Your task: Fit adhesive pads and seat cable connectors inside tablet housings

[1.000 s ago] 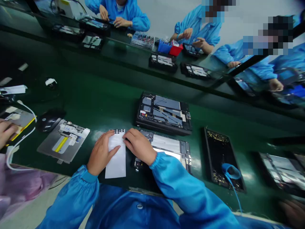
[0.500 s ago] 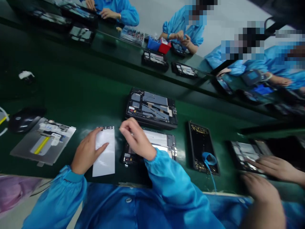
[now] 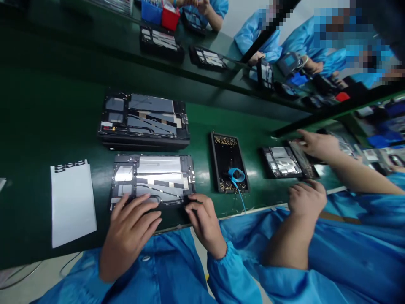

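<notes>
An opened tablet housing [image 3: 160,166] with silvery batteries and ribbon cables lies flat in front of me. My left hand [image 3: 128,230] rests over its near left edge, fingers stretched out and slightly apart, gripping nothing. At the near right corner, my right hand [image 3: 204,219] has thumb and fingers curled together; whatever is between the fingertips is hidden. Left of the housing lies a white sheet [image 3: 73,204] with black adhesive pieces along its top. Behind the housing stands a stack of similar tablet housings [image 3: 145,120].
To the right sits a black tray [image 3: 214,162] of small gold-coloured screws, with a blue wrist strap [image 3: 236,175] in it. Beyond it, a co-worker's hands [image 3: 306,198] are at another tablet housing [image 3: 281,162]. A raised shelf [image 3: 110,55] runs along the back.
My view has swung right. My left hand has left the white sheet for the housing's near edge. My right hand has moved from above the housing's left part to its near right corner.
</notes>
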### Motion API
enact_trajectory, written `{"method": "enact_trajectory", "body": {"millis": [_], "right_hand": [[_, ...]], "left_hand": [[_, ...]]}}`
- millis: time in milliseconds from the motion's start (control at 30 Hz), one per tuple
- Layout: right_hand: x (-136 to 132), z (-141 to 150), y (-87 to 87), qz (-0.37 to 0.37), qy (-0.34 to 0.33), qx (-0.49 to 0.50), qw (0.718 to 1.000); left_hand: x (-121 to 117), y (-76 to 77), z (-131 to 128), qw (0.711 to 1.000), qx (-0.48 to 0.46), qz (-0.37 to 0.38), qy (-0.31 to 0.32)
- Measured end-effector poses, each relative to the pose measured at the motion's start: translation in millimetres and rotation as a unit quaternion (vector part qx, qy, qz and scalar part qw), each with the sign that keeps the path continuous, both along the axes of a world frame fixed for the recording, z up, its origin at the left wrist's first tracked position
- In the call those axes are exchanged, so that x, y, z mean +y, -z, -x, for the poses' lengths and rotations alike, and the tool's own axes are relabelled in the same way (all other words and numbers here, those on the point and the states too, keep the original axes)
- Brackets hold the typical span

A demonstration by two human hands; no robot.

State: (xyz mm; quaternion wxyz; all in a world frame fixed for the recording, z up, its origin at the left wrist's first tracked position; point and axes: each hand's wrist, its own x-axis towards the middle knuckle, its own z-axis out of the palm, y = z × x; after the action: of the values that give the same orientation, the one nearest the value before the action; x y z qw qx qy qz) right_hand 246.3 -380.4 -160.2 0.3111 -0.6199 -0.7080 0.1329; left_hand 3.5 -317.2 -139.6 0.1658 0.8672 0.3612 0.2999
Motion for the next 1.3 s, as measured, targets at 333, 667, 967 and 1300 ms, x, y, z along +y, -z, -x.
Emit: {"method": "enact_trajectory", "body": {"millis": [333, 667, 967, 1300], "right_hand": [[18, 0, 9.6, 0.008, -0.066, -0.043, 0.997], [21, 4, 5.5, 0.000, -0.067, -0.058, 0.996], [14, -8, 13.0, -0.021, -0.033, 0.055, 0.998], [13, -6, 16.5, -0.016, -0.009, 0.052, 0.998]], "left_hand": [[17, 27.5, -51, 1.000, 0.008, 0.018, -0.002], [16, 27.7, -53, 1.000, -0.004, 0.024, -0.010], [16, 25.5, -60, 1.000, 0.006, 0.018, 0.010], [17, 24.5, -65, 1.000, 0.008, 0.019, -0.006]]}}
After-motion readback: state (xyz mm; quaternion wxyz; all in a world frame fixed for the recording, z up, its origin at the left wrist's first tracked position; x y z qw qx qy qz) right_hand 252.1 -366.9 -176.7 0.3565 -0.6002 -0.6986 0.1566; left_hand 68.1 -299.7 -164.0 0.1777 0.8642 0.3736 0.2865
